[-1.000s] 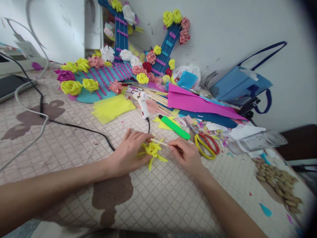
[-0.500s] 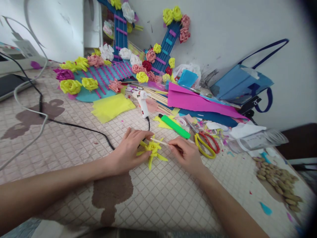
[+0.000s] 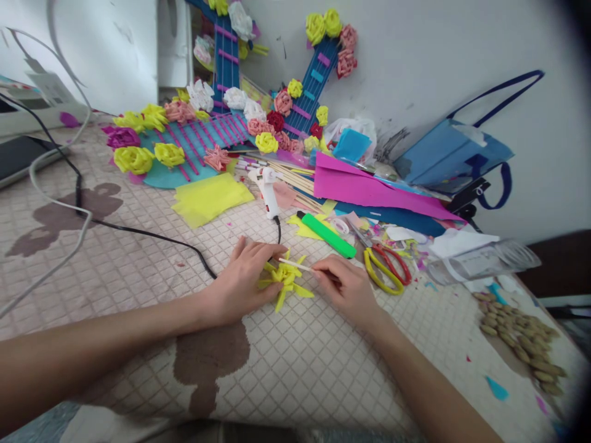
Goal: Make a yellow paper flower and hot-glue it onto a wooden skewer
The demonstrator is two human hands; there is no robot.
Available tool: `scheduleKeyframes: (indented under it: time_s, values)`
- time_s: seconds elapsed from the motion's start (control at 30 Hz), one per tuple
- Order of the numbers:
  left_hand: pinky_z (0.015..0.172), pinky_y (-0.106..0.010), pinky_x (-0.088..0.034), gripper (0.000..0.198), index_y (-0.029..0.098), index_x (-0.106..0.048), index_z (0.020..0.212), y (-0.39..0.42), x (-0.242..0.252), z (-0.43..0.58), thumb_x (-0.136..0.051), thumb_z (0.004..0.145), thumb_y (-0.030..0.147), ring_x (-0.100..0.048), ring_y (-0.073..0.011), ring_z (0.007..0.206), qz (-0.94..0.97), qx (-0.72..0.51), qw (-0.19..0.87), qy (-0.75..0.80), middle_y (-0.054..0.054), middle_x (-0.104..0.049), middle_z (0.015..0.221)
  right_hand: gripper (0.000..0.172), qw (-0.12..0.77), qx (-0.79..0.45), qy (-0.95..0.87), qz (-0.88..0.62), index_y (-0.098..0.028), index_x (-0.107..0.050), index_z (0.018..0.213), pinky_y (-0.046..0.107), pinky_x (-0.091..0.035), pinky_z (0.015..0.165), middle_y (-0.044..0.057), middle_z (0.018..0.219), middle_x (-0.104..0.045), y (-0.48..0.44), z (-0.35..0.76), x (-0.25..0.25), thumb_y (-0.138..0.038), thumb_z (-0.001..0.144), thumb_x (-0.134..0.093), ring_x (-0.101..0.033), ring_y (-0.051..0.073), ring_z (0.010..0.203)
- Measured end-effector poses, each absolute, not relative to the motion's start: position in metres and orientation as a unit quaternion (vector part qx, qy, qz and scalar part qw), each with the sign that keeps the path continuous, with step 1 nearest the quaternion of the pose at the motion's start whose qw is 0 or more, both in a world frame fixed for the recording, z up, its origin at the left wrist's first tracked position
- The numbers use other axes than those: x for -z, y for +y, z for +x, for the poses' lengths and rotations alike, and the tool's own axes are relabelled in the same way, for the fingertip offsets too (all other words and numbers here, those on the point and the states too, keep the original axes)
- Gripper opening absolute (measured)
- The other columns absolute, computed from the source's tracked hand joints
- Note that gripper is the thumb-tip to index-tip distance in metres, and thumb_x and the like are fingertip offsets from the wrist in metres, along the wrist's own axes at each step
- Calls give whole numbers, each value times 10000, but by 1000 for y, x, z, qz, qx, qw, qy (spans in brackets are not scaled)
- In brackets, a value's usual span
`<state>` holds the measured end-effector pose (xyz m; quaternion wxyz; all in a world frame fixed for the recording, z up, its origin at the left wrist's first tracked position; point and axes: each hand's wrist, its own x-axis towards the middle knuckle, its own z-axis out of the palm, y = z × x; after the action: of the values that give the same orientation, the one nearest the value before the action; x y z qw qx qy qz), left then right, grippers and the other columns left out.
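Observation:
A yellow paper flower with pointed, spread petals lies on the quilted tablecloth. My left hand holds its left side between thumb and fingers. Pinched in my right hand is a thin pale wooden stick, whose far end reaches over the flower's upper petals; whether its tip touches them I cannot tell. Behind the hands stands a white glue gun with a black cord. A green marker and scissors with red and yellow handles lie just beyond my right hand.
At the back, guitar-shaped paper pieces carry several paper flowers. Yellow sheets, a magenta sheet and wooden sticks lie in front. Shelled nuts are heaped at right. A black cord crosses the left side.
The view has shifted very slightly. The stick's tip sits a touch further left over the flower; both hands keep nearly the same pose.

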<state>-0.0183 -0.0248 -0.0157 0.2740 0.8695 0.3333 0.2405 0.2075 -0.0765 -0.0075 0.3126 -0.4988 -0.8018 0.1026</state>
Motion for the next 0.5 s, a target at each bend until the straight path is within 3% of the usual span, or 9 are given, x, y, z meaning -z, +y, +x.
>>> scheduleKeyframes:
  time_s: [0.23, 0.33, 0.5]
  values:
    - [960, -495, -373, 337, 192, -463, 1135, -21, 10, -20, -521, 803, 208, -521, -231, 1003, 855, -278, 291, 328, -67, -586, 1073, 91, 315, -97, -798, -505, -188, -585, 864, 232, -418, 629, -2, 757, -589, -77, 207, 8, -204, 893, -500, -536, 108, 675]
    - [959, -499, -373, 363, 186, -476, 1121, -22, 11, -19, -555, 768, 213, -520, -243, 1003, 863, -271, 280, 323, -73, -588, 1074, 100, 316, -96, -799, -503, -190, -586, 862, 235, -426, 635, 1, 757, -593, -77, 207, 7, -206, 895, -493, -542, 112, 682]
    - [1050, -557, -230, 417, 200, -471, 1131, -24, 14, -17, -583, 729, 214, -533, -258, 1052, 869, -255, 266, 329, -59, -597, 1087, 118, 315, -101, -800, -502, -196, -591, 872, 249, -439, 642, 11, 772, -604, -77, 207, 7, -215, 897, -478, -555, 124, 699]
